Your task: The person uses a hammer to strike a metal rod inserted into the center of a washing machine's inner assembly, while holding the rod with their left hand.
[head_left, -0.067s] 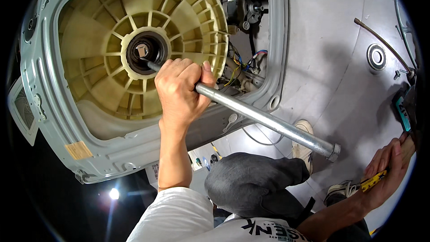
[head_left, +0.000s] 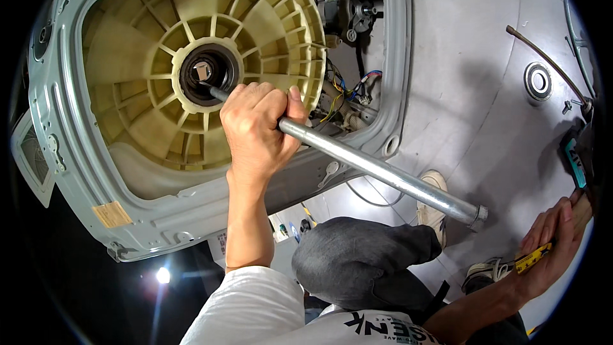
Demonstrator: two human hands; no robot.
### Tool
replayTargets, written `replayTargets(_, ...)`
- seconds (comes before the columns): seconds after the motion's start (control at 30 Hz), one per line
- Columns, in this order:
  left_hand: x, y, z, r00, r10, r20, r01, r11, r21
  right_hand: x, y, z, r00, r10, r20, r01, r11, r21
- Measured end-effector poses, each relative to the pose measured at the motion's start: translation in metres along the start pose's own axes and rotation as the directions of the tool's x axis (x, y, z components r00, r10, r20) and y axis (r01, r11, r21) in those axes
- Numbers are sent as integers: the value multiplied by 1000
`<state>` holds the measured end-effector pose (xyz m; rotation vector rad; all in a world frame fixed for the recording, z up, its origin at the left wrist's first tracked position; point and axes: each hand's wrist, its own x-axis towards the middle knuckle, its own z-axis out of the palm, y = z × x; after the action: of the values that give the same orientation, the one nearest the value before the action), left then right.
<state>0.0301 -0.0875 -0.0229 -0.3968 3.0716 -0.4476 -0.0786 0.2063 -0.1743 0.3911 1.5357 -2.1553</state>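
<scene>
A long silver metal bar (head_left: 383, 176) slants across the middle, with my left hand (head_left: 258, 124) wrapped round it. Its thin dark end reaches into the round hub (head_left: 207, 75) of a cream plastic washing-machine tub (head_left: 172, 13). Toward the lower right, the bar's thick end hangs in the air near my knee. At the right edge, my right hand (head_left: 549, 236) is closed round a yellow-and-black object (head_left: 534, 257), which sticks out below the fingers. Most of that object is hidden, so its kind cannot be made out.
The grey metal cabinet (head_left: 399, 25) frames the tub, with loose coloured wires (head_left: 348, 92) at its lower right. On the tiled floor lie a ring-shaped bearing (head_left: 538, 81), a thin brown rod (head_left: 546, 57) and a small bolt (head_left: 567, 107). A teal-and-black object (head_left: 573, 156) sits above my right hand.
</scene>
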Motion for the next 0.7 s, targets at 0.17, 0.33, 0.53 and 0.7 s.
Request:
replayTargets(0.17,0,-3,-1,999,-44,4,44,999,5,-1,0,-2,1000,-13,15,13,1000,2)
replayTargets(0.33,4,0,1,999,-35,-10,35,999,-20,-4,-9,-7,999,35,-25,-34,999,20)
replayTargets(0.53,4,-6,-5,1000,-28,2,28,999,-20,-21,-34,-2,980,174,-94,-172,985,31)
replayTargets(0.7,3,-5,-10,997,-70,-37,68,996,-51,-31,-50,-17,985,161,-69,-154,983,96)
